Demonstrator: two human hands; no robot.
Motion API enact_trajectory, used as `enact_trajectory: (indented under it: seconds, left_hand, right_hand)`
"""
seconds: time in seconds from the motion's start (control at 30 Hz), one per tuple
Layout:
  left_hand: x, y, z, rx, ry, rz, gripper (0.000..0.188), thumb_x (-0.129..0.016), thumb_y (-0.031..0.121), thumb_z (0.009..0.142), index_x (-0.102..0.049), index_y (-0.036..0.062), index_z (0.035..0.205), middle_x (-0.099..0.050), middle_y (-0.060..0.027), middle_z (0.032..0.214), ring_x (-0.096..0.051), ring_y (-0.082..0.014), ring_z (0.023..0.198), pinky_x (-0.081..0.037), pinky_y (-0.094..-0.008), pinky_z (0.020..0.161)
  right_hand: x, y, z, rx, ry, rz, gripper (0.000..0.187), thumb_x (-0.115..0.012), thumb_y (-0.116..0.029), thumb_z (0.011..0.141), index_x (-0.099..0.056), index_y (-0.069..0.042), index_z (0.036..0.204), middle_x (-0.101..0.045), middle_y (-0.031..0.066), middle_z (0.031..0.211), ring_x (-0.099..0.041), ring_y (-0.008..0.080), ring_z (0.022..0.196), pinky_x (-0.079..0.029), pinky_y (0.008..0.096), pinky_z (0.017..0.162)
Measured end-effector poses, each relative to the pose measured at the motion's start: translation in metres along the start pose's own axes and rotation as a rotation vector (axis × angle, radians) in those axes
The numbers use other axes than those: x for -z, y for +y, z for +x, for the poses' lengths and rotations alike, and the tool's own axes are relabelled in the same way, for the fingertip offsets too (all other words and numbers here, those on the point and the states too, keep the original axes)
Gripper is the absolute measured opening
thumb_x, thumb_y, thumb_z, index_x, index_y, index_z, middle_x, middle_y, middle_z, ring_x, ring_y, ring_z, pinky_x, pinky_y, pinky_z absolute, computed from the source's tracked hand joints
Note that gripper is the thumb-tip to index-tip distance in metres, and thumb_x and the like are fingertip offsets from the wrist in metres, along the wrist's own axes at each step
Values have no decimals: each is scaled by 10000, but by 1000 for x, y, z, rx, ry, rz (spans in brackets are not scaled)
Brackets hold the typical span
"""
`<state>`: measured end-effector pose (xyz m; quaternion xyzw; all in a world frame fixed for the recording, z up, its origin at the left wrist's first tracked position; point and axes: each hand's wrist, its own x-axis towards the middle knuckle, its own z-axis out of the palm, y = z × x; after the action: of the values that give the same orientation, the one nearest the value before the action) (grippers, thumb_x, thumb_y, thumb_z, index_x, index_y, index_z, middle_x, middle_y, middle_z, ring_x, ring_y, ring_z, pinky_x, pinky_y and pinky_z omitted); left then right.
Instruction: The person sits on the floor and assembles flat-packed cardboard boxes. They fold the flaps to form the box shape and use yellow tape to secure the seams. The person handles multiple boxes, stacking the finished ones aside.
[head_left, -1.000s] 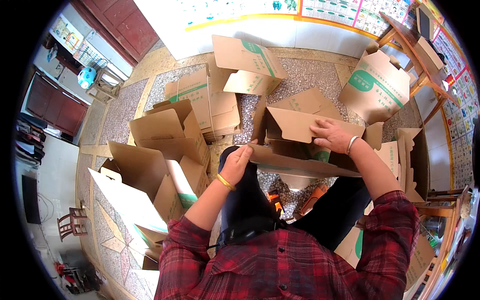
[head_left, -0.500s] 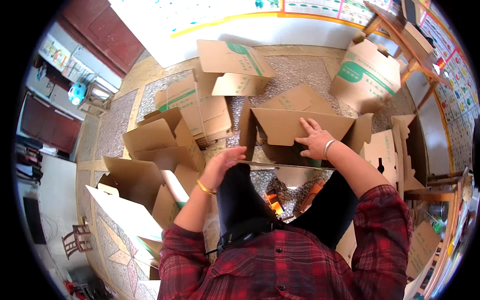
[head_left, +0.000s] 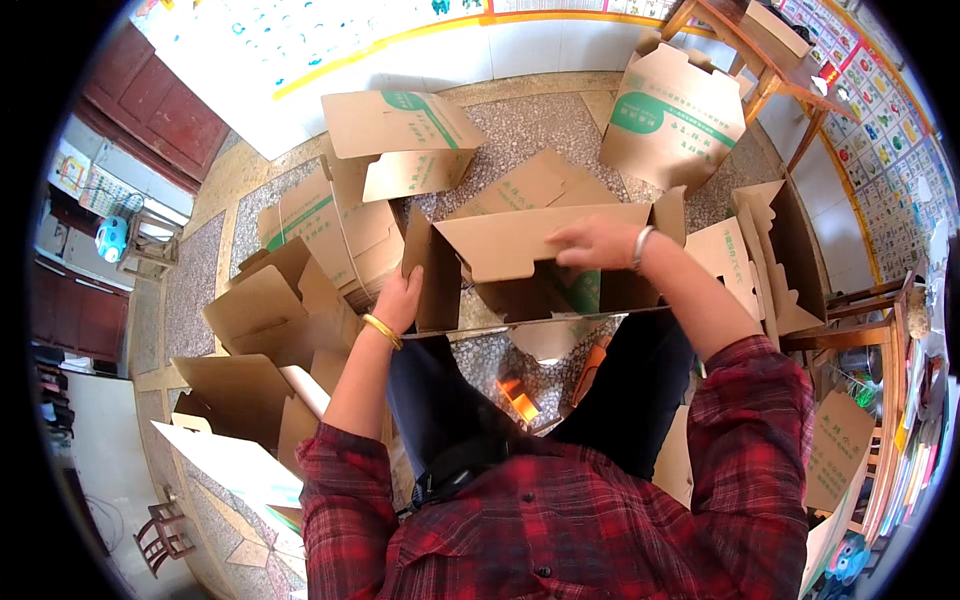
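An open brown cardboard box (head_left: 640, 290) stands across my knees, its top toward me. My left hand (head_left: 398, 302) is closed on the box's left end panel, the thumb on the inner side. My right hand (head_left: 600, 245) lies against the long far flap (head_left: 490, 245), fingers stretched along it and slightly bent, not wrapped round it. Below that flap, part of the inside shows, with a green patch on the wall. The fingertips of my left hand are hidden behind the panel.
Open cartons (head_left: 240, 400) stand at my left, beside a stack of flattened cardboard (head_left: 370, 245). A carton (head_left: 400, 120) lies beyond, and another (head_left: 670, 115) stands near a wooden table (head_left: 750, 50). An orange object (head_left: 518, 400) is on the floor between my legs.
My left hand has moved down and left from the near edge to grip the left end panel. My right hand's spread fingers have drawn together on the flap. The whole view has shifted.
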<state>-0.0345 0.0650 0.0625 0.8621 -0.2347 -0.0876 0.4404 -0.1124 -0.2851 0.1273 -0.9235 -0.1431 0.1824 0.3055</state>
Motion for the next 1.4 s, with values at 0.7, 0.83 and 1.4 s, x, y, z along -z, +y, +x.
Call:
enact_trajectory:
  seconds: [0.7,0.83,1.4]
  left_hand:
    - [-2,9,10,36,6,107,326,-438,245,953,-560,-57,935,-587,-254,748,-559,-420,721,-449,-449,655]
    - [3,17,12,134,-80,130,319,-421,187,946,-484,-16,1184,-595,-281,1005,-538,-469,909,-455,-464,793]
    - [12,-9,-38,-109,-68,-374,486,-483,107,938,-349,14,1395,-342,-119,1456,-328,-191,1333,-286,-289,1059]
  right_hand:
    - [-12,74,-60,-279,672,65,799,-626,-379,800,-307,86,1365,-390,258,1355,-382,351,1261,-283,356,1072]
    - [-24,57,-59,-427,443,-413,936,-662,-455,749,-230,61,1400,-250,296,1421,-258,420,1318,-245,421,1092]
    - [-33,55,-66,-368,398,-599,883,-749,-429,675,-352,-110,1396,-268,227,1429,-258,388,1309,-267,432,1080]
